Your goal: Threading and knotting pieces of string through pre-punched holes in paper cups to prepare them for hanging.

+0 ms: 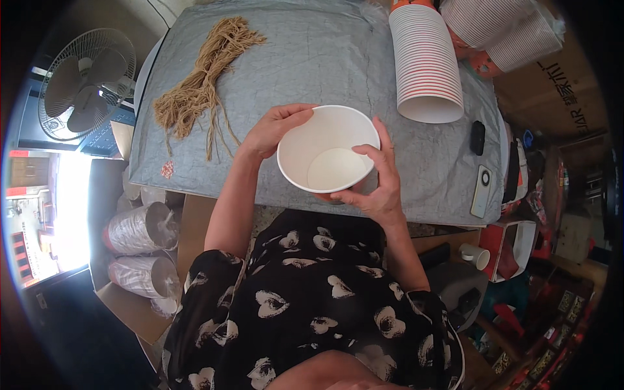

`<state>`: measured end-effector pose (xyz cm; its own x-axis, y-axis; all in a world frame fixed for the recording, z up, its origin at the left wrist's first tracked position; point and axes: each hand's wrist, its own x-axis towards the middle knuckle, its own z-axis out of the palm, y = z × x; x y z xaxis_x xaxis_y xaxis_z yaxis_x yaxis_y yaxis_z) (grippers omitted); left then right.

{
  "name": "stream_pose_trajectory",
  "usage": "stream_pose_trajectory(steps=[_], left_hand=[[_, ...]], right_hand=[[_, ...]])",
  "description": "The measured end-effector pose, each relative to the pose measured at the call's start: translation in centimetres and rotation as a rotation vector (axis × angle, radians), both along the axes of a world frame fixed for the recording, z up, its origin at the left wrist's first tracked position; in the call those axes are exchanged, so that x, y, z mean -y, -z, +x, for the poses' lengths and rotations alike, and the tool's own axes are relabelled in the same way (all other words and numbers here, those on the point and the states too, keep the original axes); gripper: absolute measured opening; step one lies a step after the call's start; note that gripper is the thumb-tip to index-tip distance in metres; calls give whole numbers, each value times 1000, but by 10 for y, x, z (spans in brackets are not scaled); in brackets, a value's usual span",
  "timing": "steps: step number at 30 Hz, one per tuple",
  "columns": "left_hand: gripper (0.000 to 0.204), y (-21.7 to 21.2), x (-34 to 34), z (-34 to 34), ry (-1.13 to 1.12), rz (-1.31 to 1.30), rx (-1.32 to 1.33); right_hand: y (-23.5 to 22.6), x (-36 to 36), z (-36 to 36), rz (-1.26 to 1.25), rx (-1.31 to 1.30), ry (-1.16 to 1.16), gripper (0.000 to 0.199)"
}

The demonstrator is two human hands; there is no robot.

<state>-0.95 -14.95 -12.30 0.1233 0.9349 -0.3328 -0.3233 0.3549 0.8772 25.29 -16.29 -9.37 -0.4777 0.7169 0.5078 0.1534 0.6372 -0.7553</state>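
White paper tub (328,148), mouth facing up, shows over the near edge of the table (305,65); whether it touches the tabletop I cannot tell. A loosened grip could let it fall past that edge. Swinging it far right could knock the cup stack (428,65), while a leftward sweep could snag loose strands of the twine bundle (208,78). The left hand (276,130) holds the rim; the right hand (381,183), fingertip inside, thumb outside, might crease the wall by squeezing too hard.
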Motion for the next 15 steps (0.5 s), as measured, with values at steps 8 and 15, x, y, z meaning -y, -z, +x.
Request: stream_pose_trajectory(steps=[8,15], left_hand=[[41,-11,21,-15,7,132,-186],[35,-8,19,-19,-4,61,-243]], right_hand=[[-6,18,-26,33,19,80,80],[-9,30,-41,82,62,104,83]])
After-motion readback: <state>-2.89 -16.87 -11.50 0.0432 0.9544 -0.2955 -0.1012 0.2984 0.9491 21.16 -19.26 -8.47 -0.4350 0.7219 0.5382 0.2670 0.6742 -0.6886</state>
